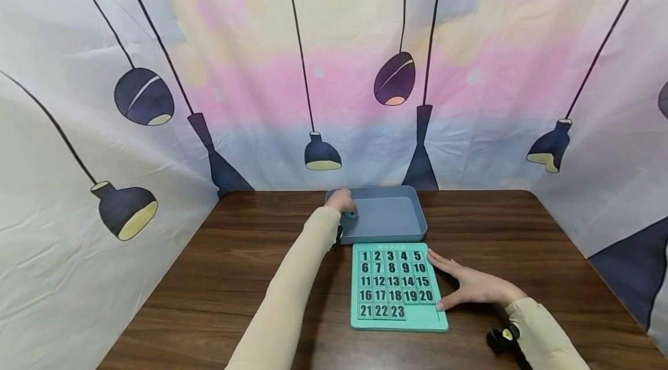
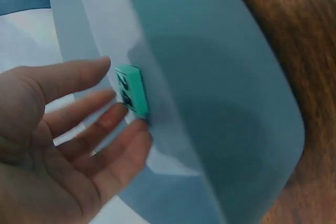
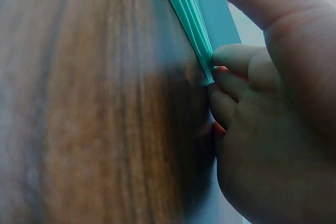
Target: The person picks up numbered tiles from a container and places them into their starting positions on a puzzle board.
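In the head view, my left hand [image 1: 342, 200] reaches into the left end of a blue-grey tray [image 1: 386, 238]. A green number tile [image 2: 132, 91], which seems to read 24, lies there. Its edge meets my fingertips in the left wrist view, while the thumb tip stays slightly apart from it. A turquoise number board [image 1: 399, 323] lies in front of the tray, with tiles 1 to 23 in rows and a bare space at its lower right. My right hand [image 1: 477, 287], thumb and fingers spread, touches the board's right edge.
The brown wooden table [image 1: 250, 277] carries board and tray. Behind it hangs a cloth backdrop [image 1: 355, 86] printed with lamps. A black wrist strap with a small device [image 1: 503, 338] is on my right wrist.
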The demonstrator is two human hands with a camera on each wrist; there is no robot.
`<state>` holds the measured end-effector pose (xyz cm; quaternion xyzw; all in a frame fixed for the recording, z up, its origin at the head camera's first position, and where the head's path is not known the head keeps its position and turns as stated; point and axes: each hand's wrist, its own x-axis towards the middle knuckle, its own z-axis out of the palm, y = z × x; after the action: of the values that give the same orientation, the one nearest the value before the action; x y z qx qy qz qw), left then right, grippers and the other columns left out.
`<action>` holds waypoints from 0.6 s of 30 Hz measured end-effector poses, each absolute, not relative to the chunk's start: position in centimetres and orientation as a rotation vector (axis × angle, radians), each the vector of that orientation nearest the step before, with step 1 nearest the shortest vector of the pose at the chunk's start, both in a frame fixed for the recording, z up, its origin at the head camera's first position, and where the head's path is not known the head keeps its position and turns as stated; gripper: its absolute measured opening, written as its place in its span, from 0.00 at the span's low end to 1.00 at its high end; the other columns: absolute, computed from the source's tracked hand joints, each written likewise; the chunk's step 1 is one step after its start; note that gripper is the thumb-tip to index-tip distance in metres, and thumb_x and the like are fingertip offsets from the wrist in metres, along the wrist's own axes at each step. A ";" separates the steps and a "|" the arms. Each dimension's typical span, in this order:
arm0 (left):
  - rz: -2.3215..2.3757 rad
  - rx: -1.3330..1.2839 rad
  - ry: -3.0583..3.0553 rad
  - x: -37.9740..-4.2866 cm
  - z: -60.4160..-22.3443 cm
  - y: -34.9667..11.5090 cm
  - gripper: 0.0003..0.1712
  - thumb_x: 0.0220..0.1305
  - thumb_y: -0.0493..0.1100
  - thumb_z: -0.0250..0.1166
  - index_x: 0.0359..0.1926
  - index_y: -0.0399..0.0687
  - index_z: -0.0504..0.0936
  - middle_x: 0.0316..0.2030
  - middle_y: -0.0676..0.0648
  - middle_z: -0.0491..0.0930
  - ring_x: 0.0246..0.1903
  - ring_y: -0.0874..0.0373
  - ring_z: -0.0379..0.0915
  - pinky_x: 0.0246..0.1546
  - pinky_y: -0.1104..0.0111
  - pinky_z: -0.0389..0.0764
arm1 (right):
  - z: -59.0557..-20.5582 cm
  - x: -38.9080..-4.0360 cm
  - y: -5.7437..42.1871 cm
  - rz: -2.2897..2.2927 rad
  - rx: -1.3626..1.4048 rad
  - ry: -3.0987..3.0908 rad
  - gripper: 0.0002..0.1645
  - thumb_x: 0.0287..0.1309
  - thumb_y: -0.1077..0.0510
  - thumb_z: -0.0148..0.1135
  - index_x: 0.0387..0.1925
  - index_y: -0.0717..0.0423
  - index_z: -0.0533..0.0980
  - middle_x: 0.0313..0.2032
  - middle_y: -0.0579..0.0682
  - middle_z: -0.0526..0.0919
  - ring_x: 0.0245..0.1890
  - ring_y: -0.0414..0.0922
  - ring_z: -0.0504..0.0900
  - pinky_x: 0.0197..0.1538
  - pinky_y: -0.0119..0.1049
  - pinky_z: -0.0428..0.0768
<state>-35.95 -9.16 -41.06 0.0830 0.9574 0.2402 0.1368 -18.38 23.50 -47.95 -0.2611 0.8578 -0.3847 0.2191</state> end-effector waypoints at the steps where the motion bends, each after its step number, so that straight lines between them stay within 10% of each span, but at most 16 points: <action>1: 0.693 0.260 2.760 -35.8 -41.0 -9.0 0.11 0.67 0.37 0.66 0.28 0.40 0.76 0.22 0.48 0.67 0.20 0.56 0.57 0.26 0.65 0.64 | -47.9 -18.4 23.5 -1.071 -0.716 2.372 0.66 0.55 0.43 0.75 0.81 0.54 0.43 0.79 0.61 0.36 0.74 0.72 0.30 0.65 0.78 0.42; 4: 0.689 0.358 2.746 -35.6 -41.1 -8.9 0.09 0.69 0.36 0.64 0.30 0.40 0.83 0.26 0.47 0.78 0.23 0.56 0.69 0.29 0.66 0.73 | -47.9 -18.4 23.4 -1.071 -0.711 2.384 0.66 0.55 0.43 0.76 0.81 0.56 0.44 0.79 0.61 0.36 0.74 0.72 0.32 0.66 0.77 0.44; 8: 0.717 0.485 2.721 -35.6 -41.5 -9.0 0.19 0.70 0.36 0.64 0.60 0.38 0.81 0.58 0.41 0.79 0.52 0.47 0.77 0.49 0.59 0.80 | -47.9 -18.5 23.5 -1.066 -0.703 2.388 0.66 0.55 0.43 0.76 0.81 0.55 0.44 0.79 0.61 0.36 0.75 0.72 0.32 0.66 0.77 0.44; 14: 0.705 0.479 2.722 -35.7 -42.1 -8.9 0.22 0.69 0.37 0.65 0.63 0.40 0.78 0.58 0.43 0.78 0.54 0.48 0.75 0.52 0.57 0.78 | -47.8 -18.4 23.4 -1.062 -0.700 2.384 0.66 0.55 0.43 0.75 0.81 0.55 0.43 0.79 0.61 0.36 0.74 0.72 0.31 0.66 0.77 0.43; 18: 0.670 0.363 2.783 -35.6 -42.5 -8.7 0.07 0.66 0.40 0.69 0.37 0.42 0.81 0.33 0.49 0.78 0.29 0.56 0.69 0.34 0.64 0.73 | -47.8 -18.4 23.4 -1.075 -0.717 2.377 0.66 0.55 0.44 0.76 0.80 0.57 0.43 0.79 0.64 0.36 0.73 0.74 0.30 0.65 0.78 0.42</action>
<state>-35.64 -8.67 -42.49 0.1249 0.9566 0.2302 0.1275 -18.38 23.42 -47.81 -0.2586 0.8578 -0.3878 0.2164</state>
